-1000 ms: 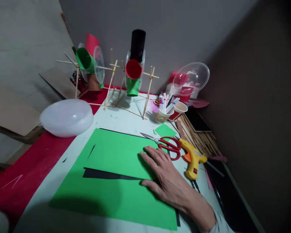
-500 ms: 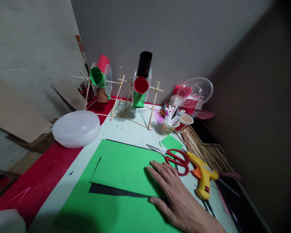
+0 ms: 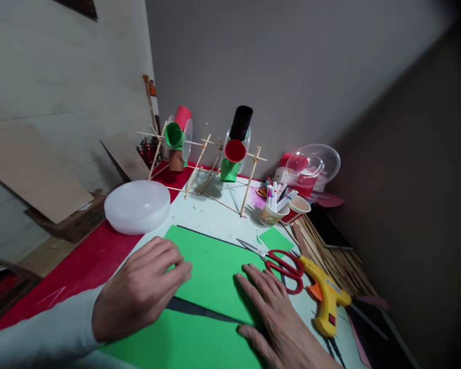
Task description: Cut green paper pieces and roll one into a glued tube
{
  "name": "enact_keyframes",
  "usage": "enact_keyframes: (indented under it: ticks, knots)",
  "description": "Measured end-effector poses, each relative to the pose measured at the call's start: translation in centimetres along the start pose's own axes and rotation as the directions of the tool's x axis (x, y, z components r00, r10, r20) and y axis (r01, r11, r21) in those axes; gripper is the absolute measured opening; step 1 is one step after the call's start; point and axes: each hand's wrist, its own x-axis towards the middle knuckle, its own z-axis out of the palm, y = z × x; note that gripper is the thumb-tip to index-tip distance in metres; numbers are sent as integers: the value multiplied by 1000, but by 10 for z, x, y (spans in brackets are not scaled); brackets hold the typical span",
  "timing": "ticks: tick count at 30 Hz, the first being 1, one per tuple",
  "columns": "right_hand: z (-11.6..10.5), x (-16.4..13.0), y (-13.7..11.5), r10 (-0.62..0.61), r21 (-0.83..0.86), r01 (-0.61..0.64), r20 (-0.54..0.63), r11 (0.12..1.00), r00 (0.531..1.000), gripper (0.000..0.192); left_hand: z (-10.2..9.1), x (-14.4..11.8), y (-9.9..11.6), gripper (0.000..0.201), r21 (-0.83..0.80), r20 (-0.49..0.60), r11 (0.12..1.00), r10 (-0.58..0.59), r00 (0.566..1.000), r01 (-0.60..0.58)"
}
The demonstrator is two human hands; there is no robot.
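Right hand [image 3: 274, 315] spread on green sheet [image 3: 211, 269], beside scissors [image 3: 266, 253] — left hand [image 3: 144, 287] curled over left edge, hold unclear.

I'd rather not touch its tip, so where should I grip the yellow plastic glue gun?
Best, I think, by the handle of the yellow plastic glue gun, coming from the near right: the handle extends toward you, its orange trigger faces left, and the nozzle points away.

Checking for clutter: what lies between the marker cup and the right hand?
In the head view, a small green piece and red-handled scissors lie between the marker cup and right hand.
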Motion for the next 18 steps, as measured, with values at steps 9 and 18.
enact_keyframes:
  ticks: [9, 18]
  knots:
    - [-31, 109, 2, -136, -95, 143, 80, 985, 987, 52, 15, -9, -55, 14, 94, -156, 986, -118, 981, 134]
    - [12, 245, -1, -23, -217, 41, 83, 975, 996, 32, -12, -20, -109, 91, 286, -266, 763, -518, 813, 580]
